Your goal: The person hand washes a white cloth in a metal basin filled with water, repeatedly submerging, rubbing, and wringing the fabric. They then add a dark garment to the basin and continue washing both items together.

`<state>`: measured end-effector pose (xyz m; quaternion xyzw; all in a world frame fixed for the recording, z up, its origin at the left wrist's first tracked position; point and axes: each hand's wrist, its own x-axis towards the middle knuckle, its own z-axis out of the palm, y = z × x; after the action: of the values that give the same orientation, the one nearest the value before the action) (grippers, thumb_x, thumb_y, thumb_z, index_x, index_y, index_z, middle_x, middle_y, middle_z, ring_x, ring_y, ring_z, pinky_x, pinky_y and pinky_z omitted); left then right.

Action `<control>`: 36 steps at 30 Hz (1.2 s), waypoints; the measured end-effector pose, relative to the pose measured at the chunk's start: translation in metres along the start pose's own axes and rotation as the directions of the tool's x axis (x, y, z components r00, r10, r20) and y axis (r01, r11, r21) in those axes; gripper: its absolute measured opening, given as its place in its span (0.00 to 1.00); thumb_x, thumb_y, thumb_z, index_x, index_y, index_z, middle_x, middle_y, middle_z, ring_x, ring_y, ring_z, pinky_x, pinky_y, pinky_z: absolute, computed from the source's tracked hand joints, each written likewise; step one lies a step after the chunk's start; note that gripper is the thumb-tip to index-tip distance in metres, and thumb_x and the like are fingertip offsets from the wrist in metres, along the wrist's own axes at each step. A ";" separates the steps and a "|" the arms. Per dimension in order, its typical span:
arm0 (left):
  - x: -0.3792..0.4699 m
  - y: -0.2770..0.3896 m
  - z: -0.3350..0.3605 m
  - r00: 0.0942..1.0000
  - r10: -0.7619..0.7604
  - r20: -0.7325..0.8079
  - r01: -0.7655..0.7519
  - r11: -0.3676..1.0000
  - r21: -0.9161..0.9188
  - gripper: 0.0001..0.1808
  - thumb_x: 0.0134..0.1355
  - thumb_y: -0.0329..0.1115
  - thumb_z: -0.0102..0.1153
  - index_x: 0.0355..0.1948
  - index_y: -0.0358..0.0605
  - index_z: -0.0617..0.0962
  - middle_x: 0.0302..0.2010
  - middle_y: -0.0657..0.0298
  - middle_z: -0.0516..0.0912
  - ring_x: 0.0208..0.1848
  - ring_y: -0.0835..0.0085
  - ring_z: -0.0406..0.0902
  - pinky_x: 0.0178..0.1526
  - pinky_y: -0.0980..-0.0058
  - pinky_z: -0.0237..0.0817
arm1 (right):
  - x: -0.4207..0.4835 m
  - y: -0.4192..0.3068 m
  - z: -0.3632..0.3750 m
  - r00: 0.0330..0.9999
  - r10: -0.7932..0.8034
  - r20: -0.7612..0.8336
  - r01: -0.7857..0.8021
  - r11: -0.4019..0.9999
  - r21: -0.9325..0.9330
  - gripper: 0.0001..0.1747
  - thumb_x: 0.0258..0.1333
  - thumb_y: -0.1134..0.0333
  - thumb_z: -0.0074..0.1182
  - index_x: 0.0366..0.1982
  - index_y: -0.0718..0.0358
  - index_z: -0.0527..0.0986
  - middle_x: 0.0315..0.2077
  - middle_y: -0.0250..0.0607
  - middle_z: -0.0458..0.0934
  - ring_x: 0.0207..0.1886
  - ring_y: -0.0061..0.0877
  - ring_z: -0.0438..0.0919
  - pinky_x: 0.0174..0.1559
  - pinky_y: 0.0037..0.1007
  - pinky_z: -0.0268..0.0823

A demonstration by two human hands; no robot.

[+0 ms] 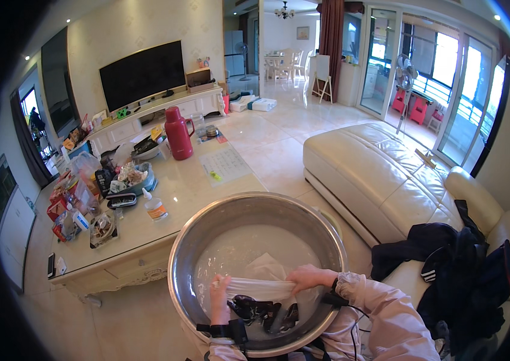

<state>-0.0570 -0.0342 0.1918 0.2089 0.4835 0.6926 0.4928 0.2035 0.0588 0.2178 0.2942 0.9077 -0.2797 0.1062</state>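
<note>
A large round stainless steel basin stands before me, holding cloudy water. Over the water my left hand grips one end of a stretched white cloth. The cloth's other end is in my right hand, near the basin's right side. A paler part of the cloth spreads into the water beyond my hands. Below the stretched part, a dark patterned piece of fabric lies partly in the water; whether it is joined to the white cloth I cannot tell. Both wrists wear dark straps with small devices.
Left of the basin is a glass-topped coffee table bearing a red thermos jug, a glue-type squeeze bottle, a phone and clutter. A cream leather sofa with dark clothes stands at right.
</note>
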 end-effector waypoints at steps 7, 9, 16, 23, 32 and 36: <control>0.006 -0.003 -0.003 0.991 0.131 0.020 -0.130 0.991 -0.026 0.09 0.56 0.33 0.55 0.22 0.49 0.69 0.22 0.73 0.68 0.27 0.85 0.65 0.29 0.82 0.59 | -0.013 -0.012 -0.060 0.879 0.019 -0.477 0.283 0.784 0.553 0.12 0.47 0.63 0.52 0.32 0.64 0.74 0.31 0.34 0.76 0.33 0.22 0.72 0.35 0.26 0.64; 0.009 -0.010 0.000 0.992 0.110 0.067 -0.119 0.983 0.142 0.10 0.56 0.35 0.55 0.22 0.48 0.69 0.22 0.74 0.69 0.26 0.84 0.65 0.29 0.82 0.58 | -0.003 -0.013 -0.067 0.869 0.140 -0.475 0.295 0.623 0.724 0.12 0.50 0.65 0.51 0.33 0.66 0.73 0.31 0.32 0.75 0.34 0.18 0.71 0.35 0.24 0.64; 0.005 -0.025 0.006 0.969 0.227 0.092 -0.225 0.678 0.700 0.17 0.51 0.44 0.60 0.30 0.42 0.71 0.22 0.59 0.76 0.27 0.68 0.73 0.31 0.71 0.63 | 0.060 -0.016 0.004 0.861 0.109 -0.496 -0.011 0.981 0.196 0.23 0.48 0.57 0.51 0.44 0.62 0.68 0.34 0.52 0.75 0.39 0.44 0.74 0.40 0.40 0.67; -0.005 -0.075 -0.005 0.881 0.061 0.468 -0.472 0.137 0.871 0.22 0.51 0.42 0.58 0.45 0.50 0.67 0.36 0.50 0.76 0.37 0.51 0.75 0.37 0.59 0.66 | 0.094 -0.016 0.089 0.947 -0.027 -0.321 -0.031 0.984 -0.174 0.19 0.47 0.62 0.49 0.44 0.58 0.68 0.36 0.49 0.74 0.38 0.44 0.74 0.38 0.43 0.66; 0.001 -0.105 -0.014 0.961 -0.159 0.228 -0.239 -0.054 0.970 0.18 0.52 0.35 0.53 0.45 0.49 0.67 0.41 0.49 0.73 0.41 0.48 0.73 0.40 0.56 0.65 | 0.119 0.000 0.093 0.880 0.207 -0.428 -0.229 0.973 -0.002 0.15 0.44 0.63 0.51 0.36 0.63 0.74 0.35 0.51 0.76 0.39 0.44 0.76 0.38 0.43 0.68; 0.008 -0.118 -0.019 0.952 0.092 0.293 -0.303 0.127 0.945 0.16 0.49 0.34 0.54 0.40 0.44 0.68 0.35 0.49 0.75 0.39 0.48 0.72 0.39 0.54 0.64 | 0.120 0.004 0.091 0.826 0.103 -0.554 -0.249 0.949 -0.194 0.12 0.43 0.64 0.51 0.30 0.63 0.76 0.32 0.53 0.77 0.38 0.42 0.77 0.37 0.41 0.69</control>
<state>-0.0181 -0.0306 0.0784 0.5952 0.7414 0.2520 0.1803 0.1119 0.0671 0.0985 0.4273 0.8980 -0.0544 -0.0893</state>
